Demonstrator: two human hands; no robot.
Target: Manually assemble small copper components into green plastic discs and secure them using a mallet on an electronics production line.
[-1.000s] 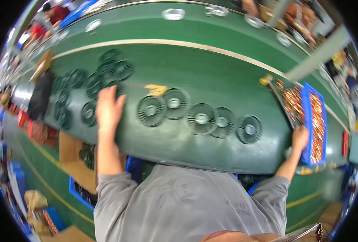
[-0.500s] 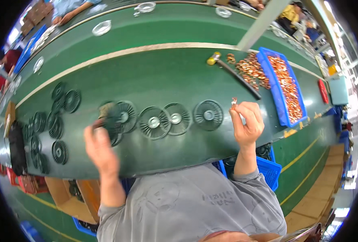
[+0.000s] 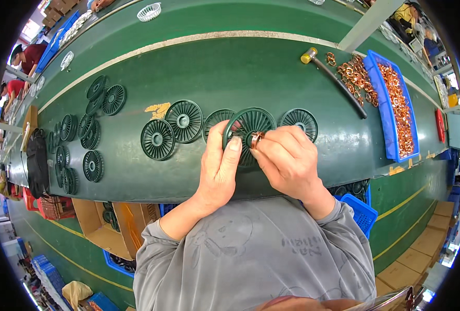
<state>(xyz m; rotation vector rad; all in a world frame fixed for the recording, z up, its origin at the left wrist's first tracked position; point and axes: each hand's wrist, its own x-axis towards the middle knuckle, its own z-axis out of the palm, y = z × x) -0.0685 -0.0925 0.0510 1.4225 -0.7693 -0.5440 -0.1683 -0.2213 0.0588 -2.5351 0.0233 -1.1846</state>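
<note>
In front of my chest, my left hand (image 3: pixel 217 168) grips a round dark green spoked plastic wheel (image 3: pixel 247 120) by its left edge, thumb on the near side. The wheel is tilted up off the table. My right hand (image 3: pixel 288 160) pinches a small shiny copper-coloured ring (image 3: pixel 256 140) against the wheel's centre hub. Whether the ring sits around the hub or only touches it, I cannot tell. Behind the held wheel, partly hidden, lie a green wheel (image 3: pixel 300 123) to the right and another (image 3: pixel 215 122) to the left. Two more wheels (image 3: pixel 158 139) overlap farther left.
A blue tray (image 3: pixel 383 111) of copper rings stands at the right, with loose rings (image 3: pixel 355 75) beside it. A black-handled mallet (image 3: pixel 339 83) lies near them. Several green wheels (image 3: pixel 93 166) are grouped at the left. Boxes (image 3: pixel 103 225) stand below the table's near edge.
My left hand has come from the left to the middle and now holds a wheel. My right hand has brought the copper ring left to its hub. The view has shifted.
</note>
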